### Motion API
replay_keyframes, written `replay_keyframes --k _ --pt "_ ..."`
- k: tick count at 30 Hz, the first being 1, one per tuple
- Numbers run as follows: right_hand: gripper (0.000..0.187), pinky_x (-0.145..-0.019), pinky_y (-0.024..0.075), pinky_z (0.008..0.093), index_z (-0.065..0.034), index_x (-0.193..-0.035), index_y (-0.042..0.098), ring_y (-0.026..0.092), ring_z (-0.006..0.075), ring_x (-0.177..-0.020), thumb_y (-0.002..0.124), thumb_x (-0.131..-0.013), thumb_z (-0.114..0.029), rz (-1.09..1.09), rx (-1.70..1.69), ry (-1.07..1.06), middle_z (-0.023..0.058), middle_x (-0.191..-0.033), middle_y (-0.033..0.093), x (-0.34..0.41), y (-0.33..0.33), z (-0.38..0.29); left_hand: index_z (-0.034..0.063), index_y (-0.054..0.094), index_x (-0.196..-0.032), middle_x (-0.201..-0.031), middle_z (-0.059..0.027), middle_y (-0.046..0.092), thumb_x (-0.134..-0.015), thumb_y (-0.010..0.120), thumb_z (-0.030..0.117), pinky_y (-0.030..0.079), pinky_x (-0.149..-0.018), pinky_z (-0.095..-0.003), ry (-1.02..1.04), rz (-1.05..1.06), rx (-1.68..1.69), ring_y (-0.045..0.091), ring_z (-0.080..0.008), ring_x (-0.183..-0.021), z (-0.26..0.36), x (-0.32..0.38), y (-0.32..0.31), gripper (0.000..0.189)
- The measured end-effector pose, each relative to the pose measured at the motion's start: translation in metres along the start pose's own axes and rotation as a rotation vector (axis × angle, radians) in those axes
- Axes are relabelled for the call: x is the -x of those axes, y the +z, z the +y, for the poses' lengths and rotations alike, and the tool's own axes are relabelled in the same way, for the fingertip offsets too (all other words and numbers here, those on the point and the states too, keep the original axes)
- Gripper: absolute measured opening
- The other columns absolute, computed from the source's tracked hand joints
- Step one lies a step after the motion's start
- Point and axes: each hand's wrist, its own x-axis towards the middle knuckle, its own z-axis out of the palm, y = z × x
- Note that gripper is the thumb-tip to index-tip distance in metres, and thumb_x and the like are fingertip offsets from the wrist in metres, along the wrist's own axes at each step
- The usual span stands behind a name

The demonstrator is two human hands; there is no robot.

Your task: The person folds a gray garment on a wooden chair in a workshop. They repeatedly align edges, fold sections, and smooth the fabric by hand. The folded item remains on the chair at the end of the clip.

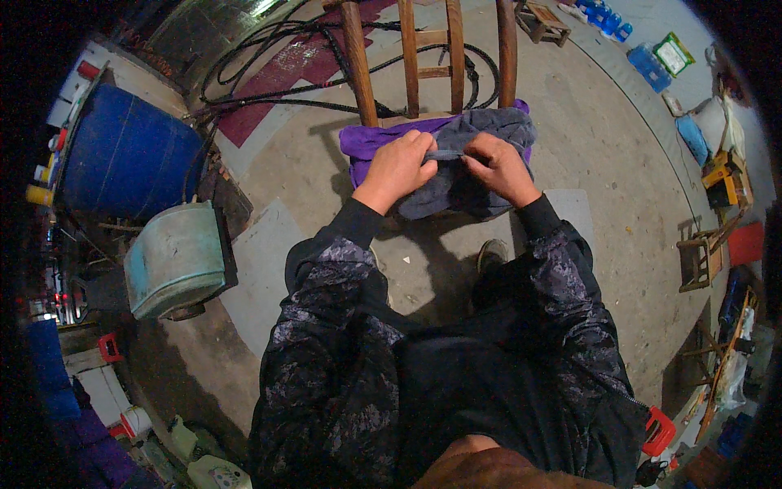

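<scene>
A grey cloth lies over a purple cloth on the seat of a wooden chair in front of me. My left hand pinches one end of a narrow folded edge of the grey cloth. At the other end of that edge, my right hand grips it between thumb and fingers. The short stretch between my hands looks taut. The rest of the grey cloth hangs over the chair's front edge, and most of the seat is hidden beneath both cloths.
Left of the chair stand a blue plastic barrel and a worn greenish machine housing. A black hose loops over the floor behind the chair. Small wooden stools and blue bottles stand along the right side.
</scene>
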Motion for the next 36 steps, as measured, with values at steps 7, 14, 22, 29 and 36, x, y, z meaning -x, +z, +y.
replay_keyframes --k 7,14,22,29,36 --pt "0.017 -0.082 0.0553 0.0405 0.0001 -0.105 0.068 0.069 0.0356 -0.093 0.077 -0.095 -0.01 0.115 0.065 0.084 0.0174 -0.099 0.068 0.002 0.001 0.003 0.0098 0.067 -0.125 -0.115 -0.015 0.068 -0.095 0.075 0.023 0.058 -0.083 -0.0466 -0.013 -0.088 0.178 0.075 -0.0333 -0.093 0.007 0.001 0.001 0.034" --pt "0.016 -0.083 0.0557 0.0396 0.0003 -0.107 0.069 0.07 0.0339 -0.093 0.077 -0.097 -0.01 0.123 0.049 0.022 0.0167 -0.1 0.068 0.001 0.0 0.003 0.0095 0.064 -0.133 -0.127 -0.0179 0.064 -0.098 0.072 0.016 0.058 -0.096 -0.0488 0.029 0.03 0.062 0.072 -0.0377 -0.112 -0.01 0.002 0.012 0.037" --pt "0.017 -0.084 0.0552 0.0398 0.0001 -0.107 0.069 0.069 0.0337 -0.094 0.078 -0.096 -0.009 0.043 0.013 0.03 0.0164 -0.1 0.067 0.001 -0.003 -0.001 0.0111 0.067 -0.131 -0.124 -0.017 0.065 -0.095 0.076 0.015 0.057 -0.099 -0.0489 -0.005 0.05 0.051 0.069 -0.039 -0.116 -0.01 0.004 0.011 0.037" --pt "0.017 -0.083 0.055 0.0406 0.0009 -0.108 0.068 0.068 0.0333 -0.093 0.077 -0.097 -0.009 0.015 -0.032 -0.01 0.0162 -0.1 0.066 0.002 0.001 0.003 0.011 0.069 -0.13 -0.116 -0.0164 0.068 -0.1 0.07 0.012 0.056 -0.098 -0.05 0.055 0.047 0.023 0.067 -0.0409 -0.114 -0.012 0.002 0.016 0.03" --pt "0.018 -0.086 0.0562 0.0421 0.0012 -0.109 0.068 0.069 0.0369 -0.097 0.077 -0.096 -0.009 -0.053 -0.043 -0.034 0.0177 -0.102 0.068 0.003 0.0 0.005 0.0116 0.069 -0.133 -0.118 -0.0168 0.069 -0.098 0.069 0.009 0.055 -0.1 -0.0501 0.089 0.059 -0.023 0.066 -0.0409 -0.117 -0.02 0.002 0.022 0.036"
